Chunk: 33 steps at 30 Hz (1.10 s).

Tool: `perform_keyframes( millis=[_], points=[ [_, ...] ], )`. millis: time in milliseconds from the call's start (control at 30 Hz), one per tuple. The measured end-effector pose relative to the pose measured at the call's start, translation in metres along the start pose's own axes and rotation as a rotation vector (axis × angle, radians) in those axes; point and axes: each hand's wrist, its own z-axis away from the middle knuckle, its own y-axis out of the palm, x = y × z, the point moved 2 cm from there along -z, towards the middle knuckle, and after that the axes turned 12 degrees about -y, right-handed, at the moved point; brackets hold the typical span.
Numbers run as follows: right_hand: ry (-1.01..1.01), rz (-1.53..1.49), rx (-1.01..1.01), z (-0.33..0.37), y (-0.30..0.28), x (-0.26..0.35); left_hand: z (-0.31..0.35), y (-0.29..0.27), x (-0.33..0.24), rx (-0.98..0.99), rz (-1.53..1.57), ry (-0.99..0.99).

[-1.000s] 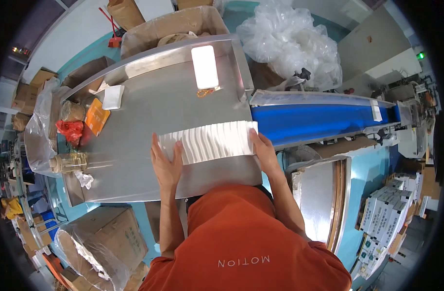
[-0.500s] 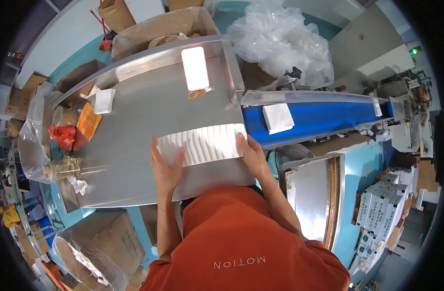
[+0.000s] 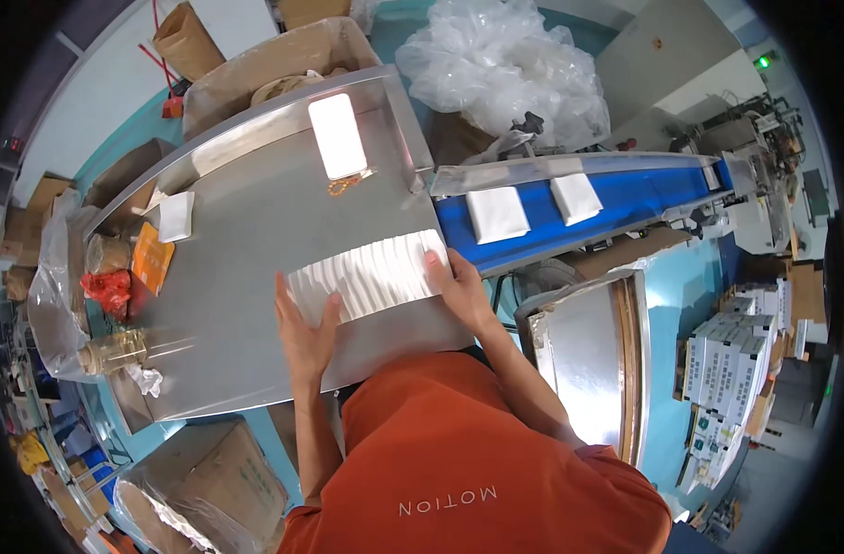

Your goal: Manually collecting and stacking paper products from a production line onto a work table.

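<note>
A row of several white folded sheets [image 3: 366,277] lies on the steel table [image 3: 246,212], overlapping like fanned cards. My left hand [image 3: 304,328] presses flat on the row's left end, fingers spread. My right hand [image 3: 459,282] rests on its right end, near the table's right edge. Beyond that edge a blue conveyor belt [image 3: 625,198] carries two white folded pieces, one [image 3: 497,214] close to the table and one [image 3: 575,198] further right.
A bright light reflection [image 3: 337,137] shows on the table's far side, with a small orange item beside it. An orange packet [image 3: 150,258], a white piece [image 3: 175,215] and a red bag [image 3: 106,288] sit left. Clear plastic bags [image 3: 505,65], cardboard boxes [image 3: 200,480], a steel bin [image 3: 579,360] surround the table.
A second white piece has appeared on the blue belt and the earlier one has moved along to the right. My right hand has come back onto the row's right end.
</note>
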Motion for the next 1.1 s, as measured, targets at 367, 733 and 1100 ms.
perform_keyframes(
  millis=[367, 733, 1100],
  points=[
    [0.175, -0.605, -0.246, -0.004, -0.015, -0.058, 0.004, 0.004, -0.011, 0.011, 0.009, 0.001],
    [0.347, -0.573, 0.085, 0.012, -0.023, -0.065, 0.002, 0.005, -0.007, -0.04, 0.012, -0.073],
    [0.339, -0.446, -0.086, -0.002, 0.009, -0.039, 0.004, 0.019, -0.012, -0.04, 0.014, 0.092]
  ],
)
